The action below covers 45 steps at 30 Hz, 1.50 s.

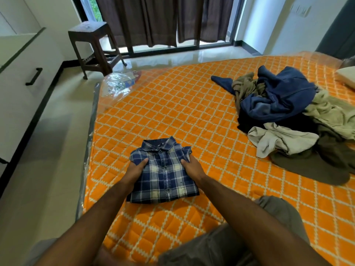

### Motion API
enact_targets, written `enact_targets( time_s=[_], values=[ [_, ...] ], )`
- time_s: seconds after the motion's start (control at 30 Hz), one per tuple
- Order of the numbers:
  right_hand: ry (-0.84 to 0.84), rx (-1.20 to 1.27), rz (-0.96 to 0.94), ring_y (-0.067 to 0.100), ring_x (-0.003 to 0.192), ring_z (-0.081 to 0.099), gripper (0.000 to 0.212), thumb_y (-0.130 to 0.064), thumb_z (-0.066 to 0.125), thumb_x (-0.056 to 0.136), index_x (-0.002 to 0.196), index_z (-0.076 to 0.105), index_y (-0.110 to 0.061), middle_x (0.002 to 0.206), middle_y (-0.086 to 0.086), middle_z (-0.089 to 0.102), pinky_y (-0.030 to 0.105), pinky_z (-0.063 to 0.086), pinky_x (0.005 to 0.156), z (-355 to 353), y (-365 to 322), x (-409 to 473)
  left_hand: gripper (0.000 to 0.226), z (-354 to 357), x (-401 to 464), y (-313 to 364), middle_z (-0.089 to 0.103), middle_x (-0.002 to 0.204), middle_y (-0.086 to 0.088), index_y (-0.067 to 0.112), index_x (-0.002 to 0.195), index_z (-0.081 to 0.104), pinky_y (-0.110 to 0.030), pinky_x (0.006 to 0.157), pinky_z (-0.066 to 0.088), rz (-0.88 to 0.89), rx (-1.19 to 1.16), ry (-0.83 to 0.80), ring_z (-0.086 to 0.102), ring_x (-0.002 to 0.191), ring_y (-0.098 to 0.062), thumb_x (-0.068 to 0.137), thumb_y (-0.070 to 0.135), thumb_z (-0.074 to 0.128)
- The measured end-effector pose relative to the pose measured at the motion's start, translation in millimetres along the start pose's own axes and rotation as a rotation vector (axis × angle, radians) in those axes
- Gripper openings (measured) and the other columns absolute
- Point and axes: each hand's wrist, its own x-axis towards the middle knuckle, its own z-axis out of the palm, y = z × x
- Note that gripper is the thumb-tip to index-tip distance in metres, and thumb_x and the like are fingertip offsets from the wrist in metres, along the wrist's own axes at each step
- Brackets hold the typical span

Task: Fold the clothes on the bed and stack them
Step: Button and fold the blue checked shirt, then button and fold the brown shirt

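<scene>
While 2 hands grip it, the plaid shirt (164, 170) lies folded.

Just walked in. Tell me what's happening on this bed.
A person is folding laundry. Both hands, left hand and right hand, grip the sides of a folded blue plaid shirt lying on the orange quilted bed. An unfolded heap of clothes waits to the right. No stack yet.

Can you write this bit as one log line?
plaid shirt folded | left hand, right hand grip sides | clothes pile unfolded
</scene>
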Motion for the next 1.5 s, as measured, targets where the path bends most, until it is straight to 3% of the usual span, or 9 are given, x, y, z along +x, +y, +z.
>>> enact_targets(
  time_s=[0.4,0.6,0.93,1.0,1.07,1.13,1.23,1.4,1.5],
  values=[
    [0.166,-0.067,-0.096,0.03,0.124,0.058,0.039,-0.026,0.051,0.106,0.144,0.051,-0.016,0.137,0.005,0.06,0.045,0.045,0.106,-261.9,8.5,-44.6,0.041,226.0,-57.3,99.0,0.067,0.118,-0.011,0.016,0.132,0.052,-0.04,0.07,0.058,0.135,-0.172,-0.315,0.07,0.096,-0.029,0.096,0.031,0.066],
    [0.257,-0.094,-0.086,0.019,0.108,0.064,0.027,-0.021,0.052,0.105,0.131,0.058,-0.019,0.128,0.004,0.065,0.034,0.052,0.093,-388.3,43.5,-105.4,0.046,338.7,-102.6,97.0,0.066,0.125,-0.003,0.023,0.137,0.048,-0.051,0.089,0.058,0.11,-0.13,-0.541,0.07,0.105,-0.025,0.095,0.032,0.066],
    [0.126,-0.075,0.058,0.009,0.109,0.067,0.042,-0.031,0.053,0.104,0.145,0.05,-0.024,0.133,-0.006,0.064,0.024,0.057,0.082,-471.9,119.2,-157.3,0.007,424.3,-131.5,71.6,0.066,0.097,0.0,0.027,0.096,0.059,-0.029,0.066,0.048,0.113,0.41,-0.693,0.059,0.077,-0.015,0.097,0.033,0.063],
    [0.099,-0.046,0.123,0.01,0.106,0.069,0.037,-0.031,0.053,0.104,0.141,0.052,-0.029,0.13,-0.008,0.065,0.025,0.058,0.079,-482.2,133.3,-171.5,0.018,431.7,-133.0,68.3,0.07,0.111,-0.007,0.026,0.099,0.063,-0.034,0.077,0.055,0.151,0.554,-0.783,0.065,0.086,-0.017,0.093,0.042,0.065],
    [0.097,-0.029,0.176,0.012,0.105,0.07,0.031,-0.029,0.052,0.105,0.135,0.053,-0.031,0.134,-0.003,0.064,0.027,0.057,0.079,-487.7,151.2,-181.9,0.029,429.9,-134.4,63.9,0.068,0.118,-0.011,0.031,0.102,0.064,-0.04,0.094,0.048,0.388,1.086,-0.873,0.065,0.1,-0.024,0.1,0.053,0.047],
    [0.182,-0.145,0.228,0.022,0.116,0.063,0.037,-0.035,0.053,0.104,0.14,0.047,-0.027,0.145,0.004,0.055,0.035,0.051,0.089,-488.7,166.3,-186.9,0.055,423.8,-133.3,62.9,0.07,0.101,-0.005,0.028,0.09,0.063,-0.05,0.102,0.033,0.801,1.721,-0.595,0.062,0.099,-0.024,0.099,0.067,0.026],
    [0.468,-0.614,0.155,0.034,0.129,0.048,0.062,-0.048,0.056,0.099,0.148,0.034,-0.016,0.147,0.013,0.044,0.044,0.044,0.099,-480.0,182.2,-183.0,0.06,423.9,-137.6,69.6,0.066,0.09,0.0,0.024,0.087,0.061,-0.048,0.094,0.034,1.272,1.765,-0.269,0.058,0.087,-0.021,0.098,0.068,0.022],
    [0.418,-1.061,-0.218,0.025,0.153,0.014,0.081,-0.069,0.034,0.098,0.16,0.013,-0.022,0.167,0.005,0.017,0.05,0.018,0.123,-439.5,190.6,-166.6,0.043,460.3,-136.6,53.3,0.053,0.1,0.002,0.022,0.098,0.05,-0.038,0.078,0.044,1.24,1.513,-0.896,0.051,0.088,-0.017,0.094,0.065,0.044],
    [0.4,-1.072,-0.146,0.022,0.156,-0.007,0.086,-0.075,0.025,0.096,0.162,0.002,-0.023,0.17,0.001,-0.003,0.053,-0.001,0.125,-421.7,208.1,-154.7,0.043,473.6,-125.7,39.3,0.054,0.102,-0.002,0.021,0.097,0.05,-0.041,0.079,0.049,1.095,1.523,-0.948,0.054,0.093,-0.021,0.087,0.062,0.061]
  ],
)
